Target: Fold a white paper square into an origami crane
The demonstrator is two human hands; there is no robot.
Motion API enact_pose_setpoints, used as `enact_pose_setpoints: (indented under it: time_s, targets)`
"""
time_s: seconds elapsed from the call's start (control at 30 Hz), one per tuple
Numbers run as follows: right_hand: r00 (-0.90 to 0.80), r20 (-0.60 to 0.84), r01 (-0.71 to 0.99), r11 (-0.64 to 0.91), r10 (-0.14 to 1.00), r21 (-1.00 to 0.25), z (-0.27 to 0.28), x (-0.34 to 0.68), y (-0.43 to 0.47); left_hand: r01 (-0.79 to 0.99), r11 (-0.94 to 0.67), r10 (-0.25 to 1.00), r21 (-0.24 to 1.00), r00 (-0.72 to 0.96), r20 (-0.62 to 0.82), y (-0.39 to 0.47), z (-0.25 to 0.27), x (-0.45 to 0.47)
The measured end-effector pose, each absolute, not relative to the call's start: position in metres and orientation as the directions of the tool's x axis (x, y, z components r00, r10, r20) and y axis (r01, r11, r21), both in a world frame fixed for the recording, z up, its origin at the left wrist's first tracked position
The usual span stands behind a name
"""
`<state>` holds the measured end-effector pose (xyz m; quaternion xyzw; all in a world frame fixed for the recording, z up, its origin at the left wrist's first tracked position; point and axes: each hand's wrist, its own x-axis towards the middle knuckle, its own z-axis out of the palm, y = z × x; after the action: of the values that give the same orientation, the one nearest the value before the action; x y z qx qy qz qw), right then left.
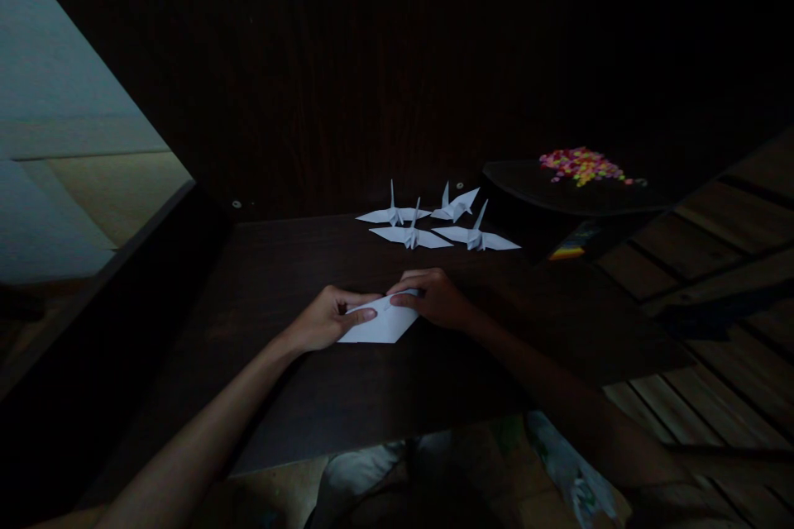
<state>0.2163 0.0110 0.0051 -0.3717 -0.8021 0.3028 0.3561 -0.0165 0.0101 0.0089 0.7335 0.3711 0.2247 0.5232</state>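
Dark tabletop fills my view. On it, the folded white paper is my landmark: flat, long axis running left-right, pointed end toward my right. Four finished paper cranes sit beyond the paper, well apart from it. A heap of coloured bits lies farther off, right of the cranes. My left hand pins the paper's left edge, fingers pressed flat. My right hand pinches its top right edge. Both touching; neither is nearer.
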Motion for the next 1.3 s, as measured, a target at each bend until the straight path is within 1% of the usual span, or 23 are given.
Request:
enact_pose_setpoints:
  time_s: [0.2,0.33,0.47,0.67,0.8,0.9,1.0,1.07,1.17,1.3]
  targets:
    - [-0.456,0.334,0.398,0.524,0.825,-0.753,0.004,0.216,0.011,0.31,-0.203,0.79,0.929,0.612,-0.032,0.01,0.007,-0.016]
    - [-0.462,0.347,0.374,0.534,0.816,-0.759,0.005,0.217,0.01,0.286,-0.229,0.78,0.931,0.626,0.0,0.01,0.005,-0.016]
    - [-0.468,0.341,0.384,0.535,0.815,-0.752,0.006,0.217,0.009,0.261,-0.242,0.768,0.934,0.64,0.02,0.01,0.005,-0.015]
    - [-0.479,0.397,0.397,0.597,0.783,-0.698,0.003,0.216,0.01,0.284,-0.268,0.763,0.921,0.646,0.023,0.009,0.005,-0.014]
    - [-0.477,0.405,0.418,0.607,0.78,-0.676,0.004,0.216,0.009,0.291,-0.287,0.766,0.912,0.641,0.037,0.007,0.007,-0.013]
    - [-0.484,0.394,0.431,0.605,0.781,-0.669,0.004,0.216,0.008,0.339,-0.285,0.764,0.897,0.645,-0.001,0.004,0.011,-0.012]
    - [-0.535,0.349,0.443,0.608,0.769,-0.659,0.007,0.215,0.006,0.369,-0.236,0.753,0.899,0.655,-0.07,0.001,0.014,-0.009]
    - [-0.605,0.315,0.441,0.637,0.731,-0.632,0.01,0.213,0.004,0.344,-0.184,0.742,0.921,0.663,-0.099,0.0,0.016,-0.007]
    - [-0.688,0.279,0.462,0.701,0.67,-0.543,0.015,0.209,0.002,0.296,-0.131,0.732,0.946,0.672,-0.108,-0.002,0.017,-0.002]
    - [-0.73,0.273,0.469,0.75,0.627,-0.467,0.014,0.206,0.0,0.284,-0.118,0.7,0.952,0.703,-0.122,-0.004,0.015,0.0]
